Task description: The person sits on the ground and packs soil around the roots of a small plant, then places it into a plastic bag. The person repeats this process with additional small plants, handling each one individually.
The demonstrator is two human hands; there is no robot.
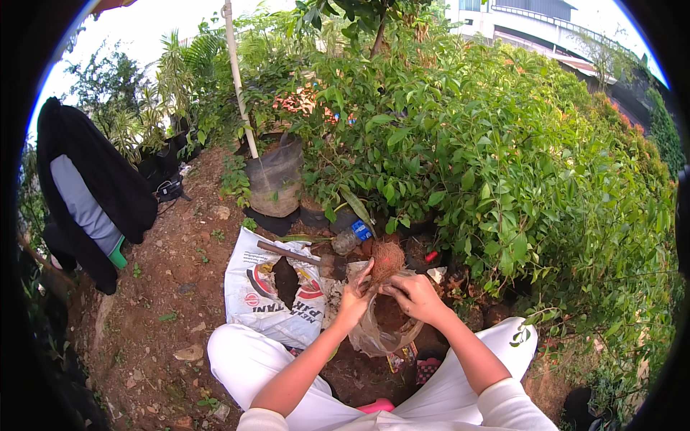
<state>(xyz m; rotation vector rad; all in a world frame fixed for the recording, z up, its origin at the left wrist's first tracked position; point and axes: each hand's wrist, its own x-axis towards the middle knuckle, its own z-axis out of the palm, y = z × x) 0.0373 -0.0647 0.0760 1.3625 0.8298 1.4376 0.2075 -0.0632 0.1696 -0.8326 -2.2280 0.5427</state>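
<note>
A reddish-brown clump of fibre (388,258), like coconut husk fibre, is held up in front of me. My left hand (357,293) grips its left side near the narrow lower end. From the right, my right hand (415,295) pinches the clump's lower edge with bent fingers. Just below both hands stands a translucent plastic bag (380,339) with brown soil (391,315) inside; my hands partly cover its rim. To the left lies a white printed sack (248,301), torn open over dark soil (285,283).
A wooden-handled tool (288,253) rests across the sack's upper edge. Behind it lies a plastic bottle (345,242) with a blue label. Leafy potted plants (458,161) crowd the right side. A person in black (97,183) sits at the left on bare earth (156,318).
</note>
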